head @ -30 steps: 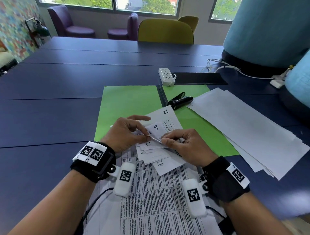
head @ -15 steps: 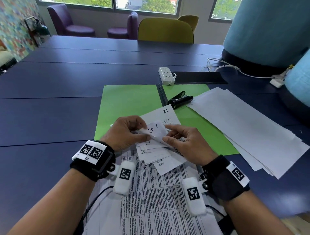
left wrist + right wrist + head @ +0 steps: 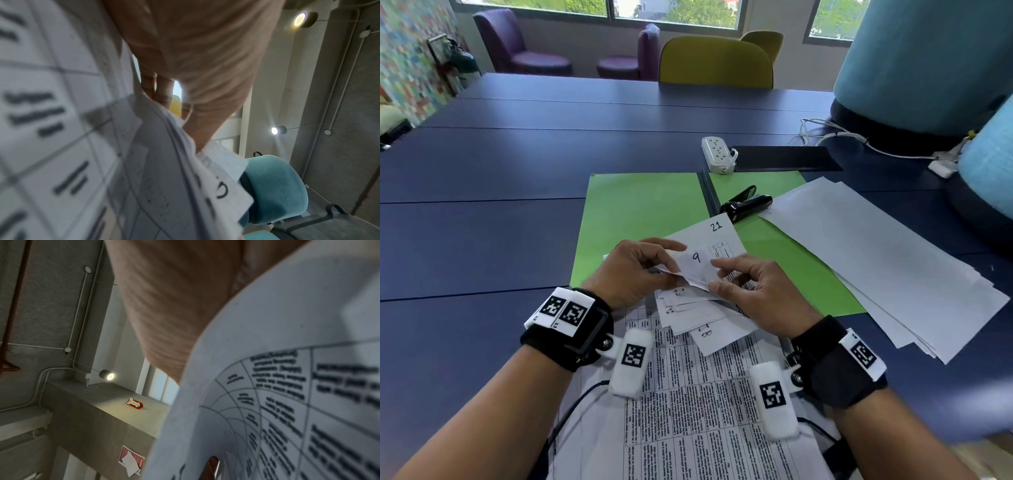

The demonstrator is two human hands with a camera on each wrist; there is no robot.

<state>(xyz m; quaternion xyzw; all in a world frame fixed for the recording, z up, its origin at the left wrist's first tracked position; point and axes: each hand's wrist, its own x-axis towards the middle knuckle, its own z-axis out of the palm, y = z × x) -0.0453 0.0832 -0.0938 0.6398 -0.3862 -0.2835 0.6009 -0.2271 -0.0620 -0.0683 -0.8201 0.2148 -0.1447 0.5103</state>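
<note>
A fanned stack of printed sheets (image 3: 698, 311) with handwritten corner numbers lies over a green folder (image 3: 640, 209). My left hand (image 3: 633, 270) pinches the lifted corner of the sheet marked 9 (image 3: 697, 260). My right hand (image 3: 750, 291) pinches the same corner from the right, thumb below and fingers above. A sheet marked 21 (image 3: 717, 228) shows behind them. In the left wrist view the palm and fingers (image 3: 162, 87) sit over curled sheets (image 3: 168, 178). In the right wrist view a printed sheet (image 3: 277, 402) bends up under the palm.
A black stapler (image 3: 744, 205) lies on the folder's right half. A pile of blank white paper (image 3: 887, 267) spreads at the right. A white power strip (image 3: 717, 154) and a black pad (image 3: 784, 158) sit further back on the blue table (image 3: 482, 222). Teal chairs (image 3: 914, 61) stand at right.
Half a second ago the corner showed 20 beside another digit; now the sheet marked 9 faces up again. Both hands stay in place, fingers shifting slightly on the corners.
</note>
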